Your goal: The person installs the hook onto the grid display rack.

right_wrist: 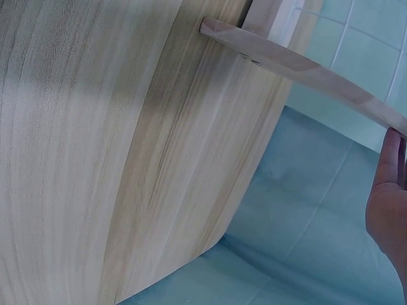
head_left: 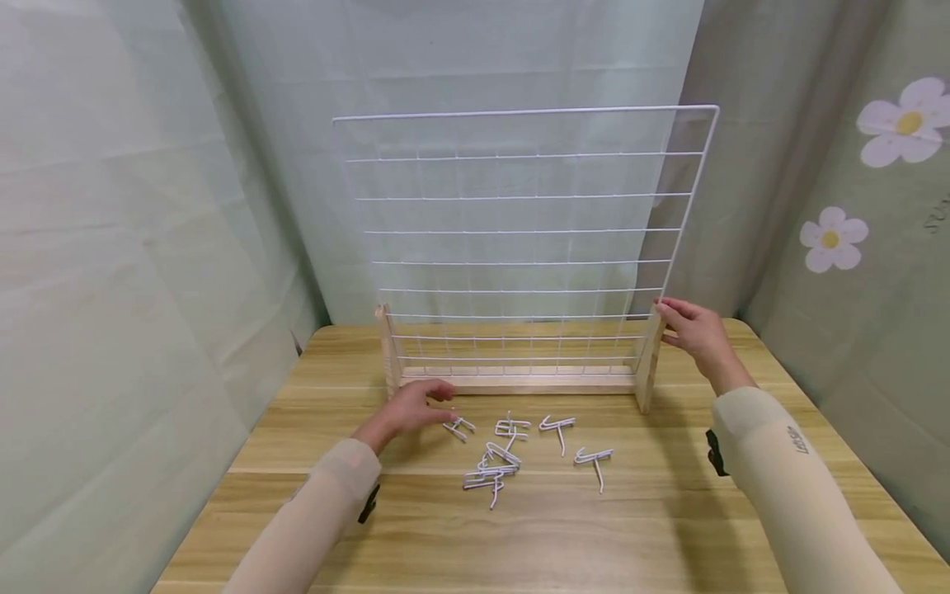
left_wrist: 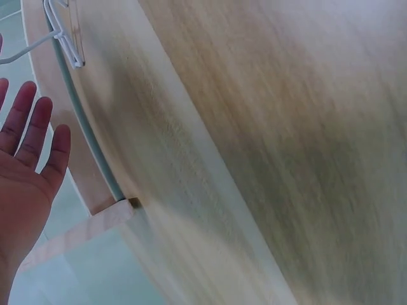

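A white wire grid rack [head_left: 519,112] stands upright on the table in a pale wooden base [head_left: 534,385]. My right hand [head_left: 699,337] grips the upper end of the right wooden side post [head_left: 648,363]; in the right wrist view, a finger touches this post [right_wrist: 299,67], and the rest of the hand is cut off by the frame edge. My left hand [head_left: 411,406] hovers low by the left post [head_left: 387,355], fingers extended and apart, beside a white wire hook [head_left: 458,427]. The left wrist view shows its palm empty, with the hook [left_wrist: 62,35] beyond the fingertips.
Several more white hooks lie before the base: a tangled heap [head_left: 490,474], a small group [head_left: 512,427] and two single ones, one nearer the rack [head_left: 557,425] and one to the right [head_left: 594,456]. Pale cloth [head_left: 148,272] hangs around the wooden table [head_left: 564,544].
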A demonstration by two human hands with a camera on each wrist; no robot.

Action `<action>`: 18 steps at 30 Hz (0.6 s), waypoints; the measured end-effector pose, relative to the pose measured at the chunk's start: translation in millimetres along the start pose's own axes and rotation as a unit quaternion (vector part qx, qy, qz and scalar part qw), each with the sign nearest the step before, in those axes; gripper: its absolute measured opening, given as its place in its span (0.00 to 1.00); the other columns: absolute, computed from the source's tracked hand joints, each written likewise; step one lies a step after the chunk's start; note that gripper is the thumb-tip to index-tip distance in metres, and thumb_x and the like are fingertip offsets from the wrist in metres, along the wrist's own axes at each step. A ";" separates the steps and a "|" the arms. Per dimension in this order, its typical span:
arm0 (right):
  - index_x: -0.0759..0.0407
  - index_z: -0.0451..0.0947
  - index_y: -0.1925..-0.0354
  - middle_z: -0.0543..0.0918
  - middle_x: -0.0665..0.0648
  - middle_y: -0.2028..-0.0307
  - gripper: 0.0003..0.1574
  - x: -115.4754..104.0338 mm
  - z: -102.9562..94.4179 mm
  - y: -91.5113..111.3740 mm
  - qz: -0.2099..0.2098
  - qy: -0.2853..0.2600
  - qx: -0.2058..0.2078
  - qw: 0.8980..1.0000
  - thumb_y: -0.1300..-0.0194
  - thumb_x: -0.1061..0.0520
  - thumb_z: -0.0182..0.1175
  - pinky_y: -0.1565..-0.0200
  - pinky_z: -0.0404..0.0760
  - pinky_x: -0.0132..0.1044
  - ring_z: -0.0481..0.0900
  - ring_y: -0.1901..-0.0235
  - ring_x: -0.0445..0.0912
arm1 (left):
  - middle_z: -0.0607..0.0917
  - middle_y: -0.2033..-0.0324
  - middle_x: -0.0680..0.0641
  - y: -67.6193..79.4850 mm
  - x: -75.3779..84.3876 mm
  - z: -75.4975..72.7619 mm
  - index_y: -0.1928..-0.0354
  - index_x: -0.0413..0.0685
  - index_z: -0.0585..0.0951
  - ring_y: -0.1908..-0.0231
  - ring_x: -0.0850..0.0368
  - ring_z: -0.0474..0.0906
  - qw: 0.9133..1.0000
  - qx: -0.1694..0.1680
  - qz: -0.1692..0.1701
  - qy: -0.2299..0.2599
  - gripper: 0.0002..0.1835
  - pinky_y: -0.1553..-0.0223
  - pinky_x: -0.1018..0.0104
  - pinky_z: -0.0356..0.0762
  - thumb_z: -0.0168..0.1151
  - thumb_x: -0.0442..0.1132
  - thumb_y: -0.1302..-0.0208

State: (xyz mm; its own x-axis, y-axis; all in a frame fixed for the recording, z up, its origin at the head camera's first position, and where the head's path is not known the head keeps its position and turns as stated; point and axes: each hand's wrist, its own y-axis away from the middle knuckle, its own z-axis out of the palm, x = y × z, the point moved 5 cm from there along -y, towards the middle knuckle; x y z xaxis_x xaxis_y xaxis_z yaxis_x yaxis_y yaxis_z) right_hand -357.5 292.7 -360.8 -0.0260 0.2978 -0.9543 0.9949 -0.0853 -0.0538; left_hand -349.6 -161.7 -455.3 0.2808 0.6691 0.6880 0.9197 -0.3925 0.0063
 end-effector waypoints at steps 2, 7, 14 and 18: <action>0.65 0.62 0.28 0.65 0.68 0.32 0.40 0.2 -0.4 -0.6 -0.001 0.000 0.001 1.000 0.25 0.40 0.50 0.39 0.69 0.49 0.64 0.33 0.60 | 0.84 0.53 0.48 -1.3 -1.8 1.3 0.46 0.45 0.82 0.49 0.50 0.77 1.000 -0.005 -0.008 0.012 0.22 0.43 0.49 0.73 0.74 0.41 0.42; 0.66 0.62 0.29 0.66 0.68 0.32 0.40 0.2 -0.3 -1.7 -0.003 0.004 0.002 1.000 0.25 0.39 0.50 0.39 0.70 0.49 0.65 0.34 0.59 | 0.85 0.56 0.47 -5.0 -5.5 4.8 0.52 0.42 0.84 0.53 0.53 0.78 0.999 -0.024 -0.007 0.045 0.17 0.46 0.52 0.74 0.74 0.38 0.43; 0.65 0.62 0.28 0.66 0.68 0.32 0.38 3.4 0.2 -5.3 0.002 -0.009 0.000 1.000 0.24 0.42 0.49 0.40 0.70 0.48 0.65 0.34 0.59 | 0.86 0.61 0.49 -9.5 -15.8 11.6 0.54 0.38 0.84 0.57 0.57 0.80 0.995 -0.060 0.009 0.075 0.15 0.48 0.56 0.75 0.73 0.35 0.42; 0.65 0.61 0.28 0.65 0.68 0.31 0.38 4.6 -0.4 -5.4 0.003 -0.010 0.000 1.000 0.24 0.42 0.49 0.40 0.70 0.47 0.65 0.34 0.59 | 0.87 0.62 0.49 -11.7 -20.7 15.5 0.55 0.36 0.84 0.58 0.58 0.80 0.994 -0.070 0.020 0.084 0.14 0.49 0.58 0.75 0.73 0.34 0.42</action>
State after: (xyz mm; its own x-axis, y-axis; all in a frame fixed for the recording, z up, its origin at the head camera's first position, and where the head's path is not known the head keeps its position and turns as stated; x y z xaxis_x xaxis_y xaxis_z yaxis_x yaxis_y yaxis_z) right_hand -362.9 294.9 -364.8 -0.0219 0.2775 -0.9605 0.9950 -0.0874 -0.0479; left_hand -362.0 -161.2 -480.9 0.2555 0.5419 0.8007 0.8582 -0.5084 0.0702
